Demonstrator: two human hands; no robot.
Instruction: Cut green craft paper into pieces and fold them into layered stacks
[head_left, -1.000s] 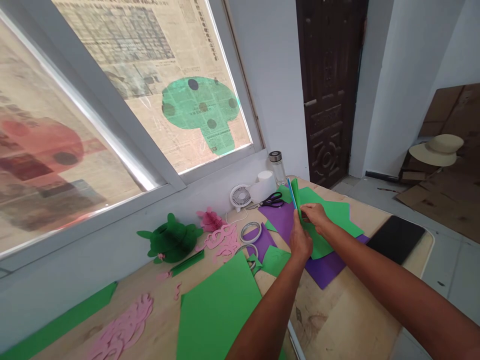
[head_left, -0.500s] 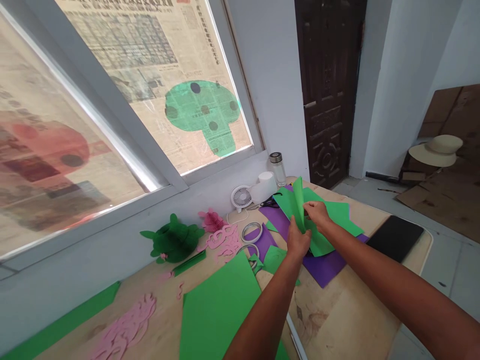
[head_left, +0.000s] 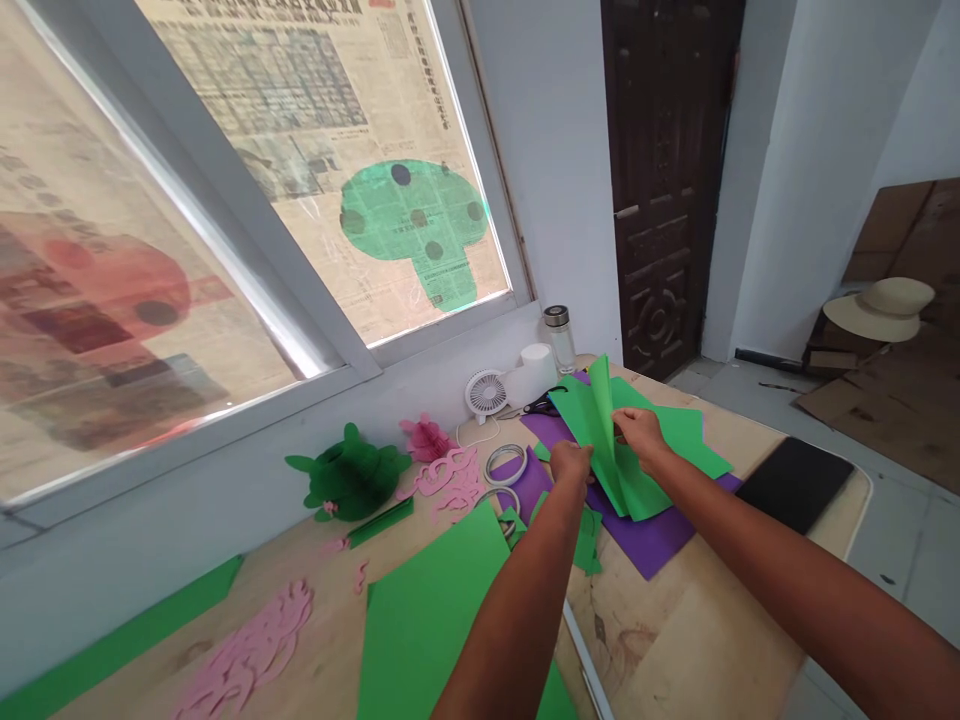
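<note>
Forward over the table (head_left: 660,655) both arms are stretched, with the forearms brought nearer to each other toward the hands. By the right hand (head_left: 639,436), the folded green paper (head_left: 602,420) is pinched at its right side, and it is raised above the purple sheet (head_left: 651,545). The left hand (head_left: 571,463) is placed at its left edge, fingers curled; whether paper is gripped there cannot be told.

Wooden tabletop (head_left: 660,625) with pink paper cutouts (head_left: 255,640)
Along the wall-side edge: a green strip (head_left: 127,640), a green paper model (head_left: 352,475), a white fan (head_left: 486,393); near its far end, a bottle (head_left: 561,345). Right-hand corner: a black pad (head_left: 799,485).
</note>
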